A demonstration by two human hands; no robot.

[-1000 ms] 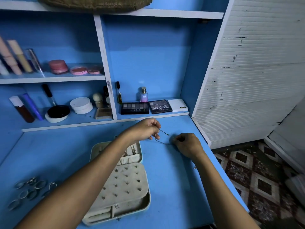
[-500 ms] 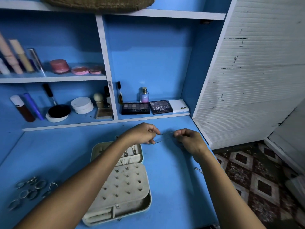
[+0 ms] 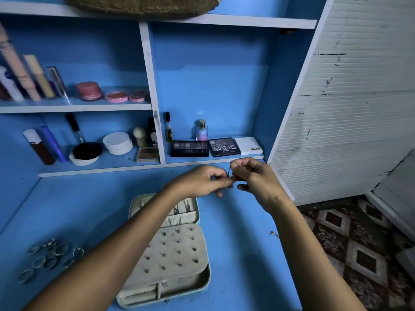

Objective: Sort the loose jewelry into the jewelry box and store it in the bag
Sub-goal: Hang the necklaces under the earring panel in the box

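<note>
- Head view: my left hand (image 3: 202,181) and right hand (image 3: 253,176) meet above the worktop (image 3: 235,254), each pinching the thin chain (image 3: 225,191) between thumb and fingertips; its slack loop dangles below.
- I judge the chain light, limp and quick to tangle; the ends are the best hold.
- Open jewelry box (image 3: 166,254) lies just below, toward me.
- Loose rings (image 3: 48,257) sit far left; the worktop's right edge is near my right forearm, so room is leftward.

I see a blue tabletop (image 3: 235,254) filling the lower frame. An open jewelry box (image 3: 170,254) lies at lower centre, a cluster of rings (image 3: 50,257) at lower left, and one small loose piece (image 3: 274,234) near the right edge.
</note>
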